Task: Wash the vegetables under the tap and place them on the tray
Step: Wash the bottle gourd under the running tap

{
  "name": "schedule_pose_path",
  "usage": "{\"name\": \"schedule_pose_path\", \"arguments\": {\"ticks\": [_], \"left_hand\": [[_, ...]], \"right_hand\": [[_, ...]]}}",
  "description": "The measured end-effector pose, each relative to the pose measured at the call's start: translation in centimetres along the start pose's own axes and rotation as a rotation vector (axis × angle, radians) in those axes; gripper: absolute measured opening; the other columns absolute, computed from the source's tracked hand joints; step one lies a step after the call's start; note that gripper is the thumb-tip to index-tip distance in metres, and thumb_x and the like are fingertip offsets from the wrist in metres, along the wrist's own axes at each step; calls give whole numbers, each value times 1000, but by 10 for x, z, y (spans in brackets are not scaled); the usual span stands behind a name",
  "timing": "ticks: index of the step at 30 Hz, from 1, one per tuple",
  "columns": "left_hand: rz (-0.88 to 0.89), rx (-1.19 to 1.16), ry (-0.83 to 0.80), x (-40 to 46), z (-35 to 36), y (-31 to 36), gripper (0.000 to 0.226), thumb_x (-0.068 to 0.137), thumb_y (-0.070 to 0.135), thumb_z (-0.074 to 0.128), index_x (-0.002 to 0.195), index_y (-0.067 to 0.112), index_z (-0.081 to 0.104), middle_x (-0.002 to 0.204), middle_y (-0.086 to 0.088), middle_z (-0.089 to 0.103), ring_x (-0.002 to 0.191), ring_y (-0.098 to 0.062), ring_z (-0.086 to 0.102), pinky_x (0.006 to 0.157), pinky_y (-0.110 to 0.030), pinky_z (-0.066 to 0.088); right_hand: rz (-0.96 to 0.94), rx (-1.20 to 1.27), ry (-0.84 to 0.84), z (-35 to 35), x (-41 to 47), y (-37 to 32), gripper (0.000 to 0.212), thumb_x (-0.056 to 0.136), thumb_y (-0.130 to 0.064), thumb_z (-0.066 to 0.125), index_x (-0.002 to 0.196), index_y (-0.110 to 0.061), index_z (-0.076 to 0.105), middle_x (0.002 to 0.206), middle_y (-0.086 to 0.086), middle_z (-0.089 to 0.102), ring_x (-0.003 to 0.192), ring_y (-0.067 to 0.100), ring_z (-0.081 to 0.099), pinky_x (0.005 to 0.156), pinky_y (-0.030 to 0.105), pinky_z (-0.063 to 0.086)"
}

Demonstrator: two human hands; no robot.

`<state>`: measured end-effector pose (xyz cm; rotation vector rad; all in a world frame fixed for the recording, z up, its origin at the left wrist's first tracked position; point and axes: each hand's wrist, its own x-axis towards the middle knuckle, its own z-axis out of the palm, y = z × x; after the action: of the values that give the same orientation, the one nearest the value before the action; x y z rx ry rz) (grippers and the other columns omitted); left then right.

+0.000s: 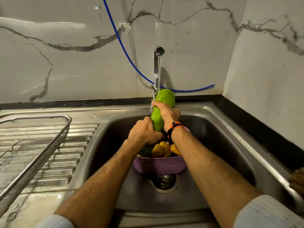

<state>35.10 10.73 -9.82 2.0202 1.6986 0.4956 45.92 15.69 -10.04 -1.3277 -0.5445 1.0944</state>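
**Green gourd under the running tap**

A long, pale-green gourd (162, 109) stands nearly upright over the sink basin, its rounded top just beneath the tap (158, 63), where a thin stream of water strikes it. Its skin glistens. Below it, yellow peppers (162, 149) sit heaped in a purple basket (158, 166) (partly hidden). The mesh tray (49, 139) rests on the ribbed drainboard at left.

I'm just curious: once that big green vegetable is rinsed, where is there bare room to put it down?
The mesh tray left of the sink basin shows bare mesh. The basin middle is crowded: both hands hold the green gourd over the purple basket of yellow vegetables.
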Motion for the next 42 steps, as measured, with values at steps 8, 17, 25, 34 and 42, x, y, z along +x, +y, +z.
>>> {"name": "schedule_pose_path", "arguments": {"ticks": [8,17,25,34,42], "left_hand": [[-86,-384,-222,0,-9,-2,69,64,30,86,119,11,49,104,-4,63,92,-19,66,71,-34,58],[2,10,27,4,4,1,65,74,39,76,125,11,49,113,-9,59,94,-26,59,84,-40,55],[-33,-195,-98,2,0,5,76,71,36,82,132,11,44,114,-3,56,99,-21,59,83,-35,54],[42,27,101,-1,2,4,61,75,39,76,121,10,50,102,-6,56,88,-25,58,75,-35,51],[-15,-29,-30,-2,3,-2,59,68,41,85,110,14,53,87,1,56,71,-13,59,59,-25,49]], "right_hand": [[60,202,-450,-16,-4,-1,17,76,-10,74,89,-2,65,71,9,64,62,19,60,66,32,55],[-32,-73,117,1,-8,1,47,58,-29,89,73,-17,46,85,4,61,85,27,66,81,38,58],[26,236,-347,-13,-9,-4,12,77,-6,73,86,-2,66,72,11,66,60,20,61,58,29,55],[-34,-8,77,2,-17,-5,52,57,-26,88,77,-17,41,90,8,61,83,27,65,80,44,59],[-61,211,9,-19,-8,-15,46,55,-15,91,82,-10,54,88,14,69,75,29,65,77,50,59]]}}
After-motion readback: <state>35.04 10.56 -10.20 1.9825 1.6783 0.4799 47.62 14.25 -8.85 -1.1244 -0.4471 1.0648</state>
